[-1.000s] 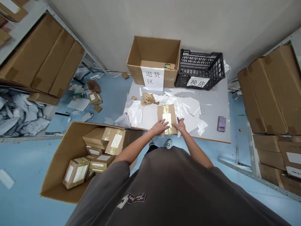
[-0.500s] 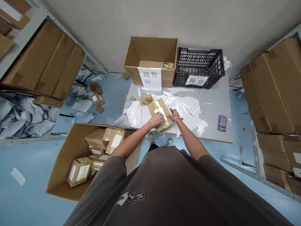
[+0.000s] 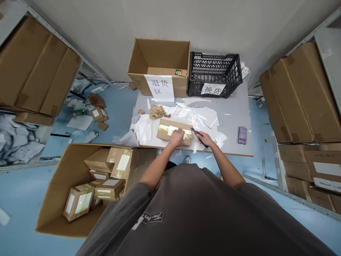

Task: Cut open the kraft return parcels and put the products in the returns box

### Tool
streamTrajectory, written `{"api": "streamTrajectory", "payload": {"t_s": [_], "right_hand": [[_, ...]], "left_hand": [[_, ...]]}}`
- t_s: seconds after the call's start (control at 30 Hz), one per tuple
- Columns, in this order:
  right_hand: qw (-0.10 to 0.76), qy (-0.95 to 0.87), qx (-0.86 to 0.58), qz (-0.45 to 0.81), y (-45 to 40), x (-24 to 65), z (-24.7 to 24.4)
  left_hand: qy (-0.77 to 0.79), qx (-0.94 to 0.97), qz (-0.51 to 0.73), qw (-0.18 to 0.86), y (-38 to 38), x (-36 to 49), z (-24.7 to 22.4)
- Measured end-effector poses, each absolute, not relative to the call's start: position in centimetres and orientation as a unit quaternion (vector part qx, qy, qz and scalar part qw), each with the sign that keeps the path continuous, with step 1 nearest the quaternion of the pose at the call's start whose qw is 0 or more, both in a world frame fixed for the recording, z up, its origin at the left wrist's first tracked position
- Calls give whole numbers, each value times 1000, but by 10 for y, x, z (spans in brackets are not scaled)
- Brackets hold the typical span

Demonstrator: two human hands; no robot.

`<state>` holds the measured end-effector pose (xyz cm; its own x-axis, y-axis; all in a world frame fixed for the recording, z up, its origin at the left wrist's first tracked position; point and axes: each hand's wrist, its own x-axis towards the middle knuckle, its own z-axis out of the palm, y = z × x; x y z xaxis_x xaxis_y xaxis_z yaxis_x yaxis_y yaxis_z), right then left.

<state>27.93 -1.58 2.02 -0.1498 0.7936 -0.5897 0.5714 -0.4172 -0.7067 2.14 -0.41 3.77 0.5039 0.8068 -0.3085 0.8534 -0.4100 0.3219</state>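
Note:
A taped cardboard box (image 3: pixel 165 128) with a white label lies lengthwise near the table's front edge. My left hand (image 3: pixel 177 138) rests on its top, fingers bent, holding it against the table. In my right hand (image 3: pixel 205 138) is a black and red utility knife (image 3: pixel 197 134), gripped in closed fingers. The knife's tip points at the box's right end; whether it touches the cardboard I cannot make out. Scraps of white paper (image 3: pixel 144 129) and a crumpled brown paper wad (image 3: pixel 157 111) lie around and behind the box.
At the table's back stand an open carton (image 3: pixel 183 85) with a paper sign and a black plastic crate (image 3: pixel 193 85). A purple blurred item (image 3: pixel 242 135) lies at the right. A large open carton (image 3: pixel 48 199) full of small parcels stands at my left. Shelves with boxes flank both sides.
The box has turned from slanting to lying sideways across the table. My right hand has come off its side, and the knife now points at its right end. The camera view has shifted slightly.

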Motion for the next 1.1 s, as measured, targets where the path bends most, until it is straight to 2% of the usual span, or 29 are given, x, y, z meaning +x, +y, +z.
{"api": "streamTrajectory", "payload": {"t_s": [0.13, 0.3, 0.5, 0.8, 1.1], "right_hand": [[25, -579, -617, 533, -25, 281, 28], [-13, -592, -610, 527, -21, 281, 29], [23, -578, -623, 527, -28, 278, 23], [30, -532, -608, 589, -25, 270, 27], [36, -504, -558, 659, -68, 271, 21]], "left_hand": [[492, 841, -46, 218, 2, 21, 40], [501, 835, -58, 218, -5, 20, 37], [509, 833, -56, 208, -8, 20, 36], [499, 837, -83, 206, -4, 21, 33], [499, 834, -69, 223, -1, 16, 38]]}}
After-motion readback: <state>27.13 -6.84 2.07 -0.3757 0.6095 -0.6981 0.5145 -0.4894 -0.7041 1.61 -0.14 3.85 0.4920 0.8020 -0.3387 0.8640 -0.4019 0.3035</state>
